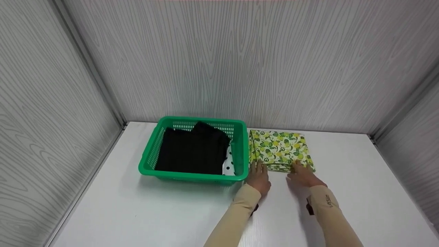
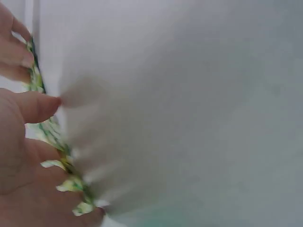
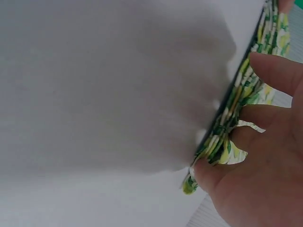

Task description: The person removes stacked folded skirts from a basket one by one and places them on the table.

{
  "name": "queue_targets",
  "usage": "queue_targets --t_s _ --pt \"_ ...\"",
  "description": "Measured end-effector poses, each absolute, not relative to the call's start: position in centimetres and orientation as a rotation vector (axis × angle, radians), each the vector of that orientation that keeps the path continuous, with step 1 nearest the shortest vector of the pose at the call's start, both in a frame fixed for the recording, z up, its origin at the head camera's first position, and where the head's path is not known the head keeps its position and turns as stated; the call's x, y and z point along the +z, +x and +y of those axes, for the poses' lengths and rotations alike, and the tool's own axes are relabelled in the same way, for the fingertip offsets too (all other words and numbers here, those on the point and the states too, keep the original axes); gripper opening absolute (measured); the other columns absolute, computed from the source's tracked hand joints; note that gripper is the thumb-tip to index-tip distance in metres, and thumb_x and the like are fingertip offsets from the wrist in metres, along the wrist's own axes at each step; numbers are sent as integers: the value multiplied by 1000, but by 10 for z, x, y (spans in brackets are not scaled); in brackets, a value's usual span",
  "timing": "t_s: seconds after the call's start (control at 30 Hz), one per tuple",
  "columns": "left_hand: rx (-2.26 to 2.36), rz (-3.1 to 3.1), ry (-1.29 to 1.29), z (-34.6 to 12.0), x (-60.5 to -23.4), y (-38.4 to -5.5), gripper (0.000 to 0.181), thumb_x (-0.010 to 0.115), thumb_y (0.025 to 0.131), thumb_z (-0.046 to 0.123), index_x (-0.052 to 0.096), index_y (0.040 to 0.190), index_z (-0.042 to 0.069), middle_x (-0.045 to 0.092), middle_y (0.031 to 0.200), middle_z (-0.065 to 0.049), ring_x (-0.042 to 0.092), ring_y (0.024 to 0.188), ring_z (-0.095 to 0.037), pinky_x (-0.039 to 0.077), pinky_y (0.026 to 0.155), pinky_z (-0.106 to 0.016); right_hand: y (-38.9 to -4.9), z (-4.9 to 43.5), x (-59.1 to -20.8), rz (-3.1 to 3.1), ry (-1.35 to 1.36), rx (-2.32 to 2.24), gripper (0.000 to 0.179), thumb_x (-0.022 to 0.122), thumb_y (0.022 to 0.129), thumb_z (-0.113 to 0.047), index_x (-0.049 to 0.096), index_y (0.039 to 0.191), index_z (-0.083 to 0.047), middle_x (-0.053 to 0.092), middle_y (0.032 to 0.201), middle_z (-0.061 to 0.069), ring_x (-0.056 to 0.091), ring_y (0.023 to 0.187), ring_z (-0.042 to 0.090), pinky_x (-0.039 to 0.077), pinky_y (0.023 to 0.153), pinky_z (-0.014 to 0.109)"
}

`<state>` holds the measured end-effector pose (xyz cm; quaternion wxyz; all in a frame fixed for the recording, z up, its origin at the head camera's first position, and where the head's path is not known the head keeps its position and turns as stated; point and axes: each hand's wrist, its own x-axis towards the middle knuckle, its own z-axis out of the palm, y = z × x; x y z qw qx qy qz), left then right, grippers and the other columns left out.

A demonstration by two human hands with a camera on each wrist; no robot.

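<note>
A folded cloth with a yellow and green lemon print lies flat on the table, its stacked layers showing along the near edge. At its near left corner, my left hand touches it with fairly straight fingers. My right hand rests its fingertips along the near edge, towards the right corner. In the right wrist view, the thumb and fingers of that hand lie against the layered edge. The left wrist view has the other hand spread along the cloth's edge, with print showing between the fingers.
Directly left of the cloth stands a green plastic basket holding black fabric and a white piece with black dots. The white table ends at a grey wood-grain wall behind, with side walls left and right.
</note>
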<state>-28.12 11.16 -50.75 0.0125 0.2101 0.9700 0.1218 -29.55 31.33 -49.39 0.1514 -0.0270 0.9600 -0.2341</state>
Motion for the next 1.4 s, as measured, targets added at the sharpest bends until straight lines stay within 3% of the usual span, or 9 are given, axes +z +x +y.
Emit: queue_targets --t_s 0.07,0.13,0.23,0.37,0.53,0.8,1.4 --pt "403 3029 755 110 -497 -280 37 62 102 23 63 132 3 58 137 -15 54 128 -29 46 102 -40 -296 315 -490 2830 -94 -730 57 53 103 -16 38 146 17 29 152 40 25 139 60 25 109 69" --pt "478 3041 904 106 -483 -280 23 61 103 21 71 115 5 69 113 -11 66 104 -23 54 85 -34 -297 314 -483 2905 -85 -798 50 55 102 -13 45 139 19 42 143 41 44 129 56 37 104 65" --pt "575 3115 1158 97 -463 -279 18 61 103 19 75 98 9 72 88 -6 69 75 -18 55 64 -29 -296 309 -472 2967 0 -903 48 57 101 -10 47 140 16 50 138 38 53 122 51 44 98 61" --pt "612 3233 1255 76 -441 -273 22 61 103 23 75 113 10 74 107 -6 70 94 -20 57 80 -31 -294 296 -457 3008 33 -987 46 59 101 -10 50 141 12 49 141 36 50 127 51 43 100 61" --pt "561 3289 1118 44 -431 -275 31 62 103 30 73 122 9 70 121 -9 65 112 -27 53 93 -43 -293 279 -443 3042 -40 -1102 45 62 100 -10 54 139 10 52 139 34 51 127 50 45 100 60" --pt "630 3289 908 -3 -434 -283 35 63 102 30 71 127 5 67 127 -16 63 115 -35 52 93 -52 -295 252 -429 3040 -193 -1280 40 64 98 -6 59 134 11 56 137 30 59 119 48 51 93 56" --pt "671 3352 663 -68 -437 -281 36 64 101 26 70 125 -1 66 127 -22 62 114 -41 50 93 -59 -300 207 -420 3031 -380 -1358 34 66 96 -4 64 126 12 63 129 29 63 114 45 52 93 54"
